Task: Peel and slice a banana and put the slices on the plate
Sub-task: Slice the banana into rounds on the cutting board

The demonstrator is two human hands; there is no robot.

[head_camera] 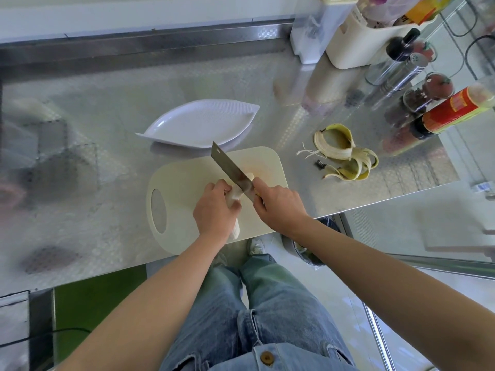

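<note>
Peeled banana (233,199) found lying on the cutting board (187,188), pinned by left hand (215,210), grip closed around it to stop rolling. Right hand (278,207) clamped on knife (231,171), blade set across the banana's far end. Plate (201,124) just beyond the board, ready for slices. Peel (345,153) discarded right of the board on the counter (80,170).

A: so what else is sitting on that shiny metal counter (93,108)?

B: far right corner is crowded: a cream caddy (356,41), a black-capped glass bottle (393,54), a steel shaker (401,73), and a red-labelled sauce bottle (455,111) lying tilted.

A: and lower down?

B: blue jeans (267,311), plus a green panel (99,303) under the counter edge.
</note>
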